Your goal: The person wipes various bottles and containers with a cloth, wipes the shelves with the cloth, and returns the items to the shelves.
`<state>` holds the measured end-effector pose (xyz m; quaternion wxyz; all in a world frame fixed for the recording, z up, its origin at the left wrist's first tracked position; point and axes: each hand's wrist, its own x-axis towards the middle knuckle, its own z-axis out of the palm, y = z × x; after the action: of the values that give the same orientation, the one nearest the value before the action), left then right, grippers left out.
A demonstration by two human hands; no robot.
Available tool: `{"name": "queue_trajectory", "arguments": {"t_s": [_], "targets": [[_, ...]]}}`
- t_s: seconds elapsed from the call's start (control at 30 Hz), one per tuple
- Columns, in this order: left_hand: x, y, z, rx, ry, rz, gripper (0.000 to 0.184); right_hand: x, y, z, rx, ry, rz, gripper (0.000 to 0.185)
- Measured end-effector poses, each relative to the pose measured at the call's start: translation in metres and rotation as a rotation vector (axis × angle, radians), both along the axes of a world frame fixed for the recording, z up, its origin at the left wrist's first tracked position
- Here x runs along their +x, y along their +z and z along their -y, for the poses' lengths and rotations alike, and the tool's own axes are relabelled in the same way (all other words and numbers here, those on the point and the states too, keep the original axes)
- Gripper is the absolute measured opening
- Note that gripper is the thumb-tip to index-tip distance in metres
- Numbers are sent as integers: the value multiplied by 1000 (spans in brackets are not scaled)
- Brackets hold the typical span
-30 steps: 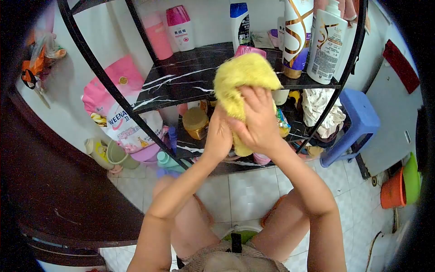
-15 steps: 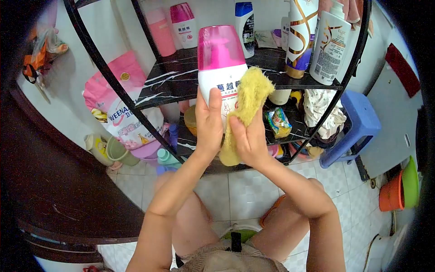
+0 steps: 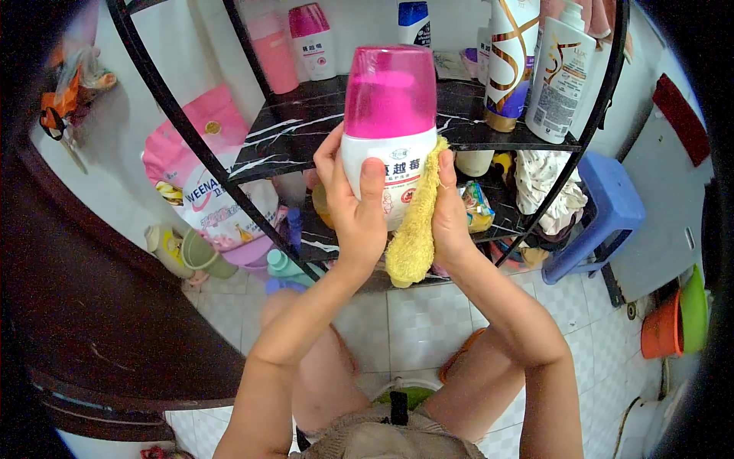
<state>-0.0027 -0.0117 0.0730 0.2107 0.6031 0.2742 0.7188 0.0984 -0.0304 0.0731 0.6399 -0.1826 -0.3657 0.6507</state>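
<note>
A white pump bottle (image 3: 388, 164) with a clear magenta cap is held upright in front of the shelf. My left hand (image 3: 355, 206) is wrapped round its left side, thumb across the front. On the other side, my right hand (image 3: 451, 210) grips a fuzzy yellow cloth (image 3: 417, 237) and presses it against the bottle's right edge. The cloth hangs down past the bottle's base. My right fingers are mostly hidden behind the cloth and bottle.
On the black marble-patterned shelf (image 3: 298, 122) stand a smaller pink-capped bottle (image 3: 313, 46), a blue-capped bottle (image 3: 414, 27), a gold-and-white bottle (image 3: 508, 69) and a white pump bottle (image 3: 562, 76). A detergent bag (image 3: 218, 176) is left; a blue stool (image 3: 600, 206) is right.
The bottle has come closer and a little to the right. The cloth has shifted from across the bottle's front to its right edge, and my right hand has turned more sideways.
</note>
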Motion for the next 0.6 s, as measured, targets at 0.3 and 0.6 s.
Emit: {"name": "queue_trajectory", "arguments": {"t_s": [0.3, 0.6], "targets": [[4, 9, 3, -59, -93, 207, 37, -1, 2, 7, -23, -32, 265, 73], [-8, 13, -1, 117, -71, -330, 56, 9, -21, -7, -291, -18, 141, 66]]}}
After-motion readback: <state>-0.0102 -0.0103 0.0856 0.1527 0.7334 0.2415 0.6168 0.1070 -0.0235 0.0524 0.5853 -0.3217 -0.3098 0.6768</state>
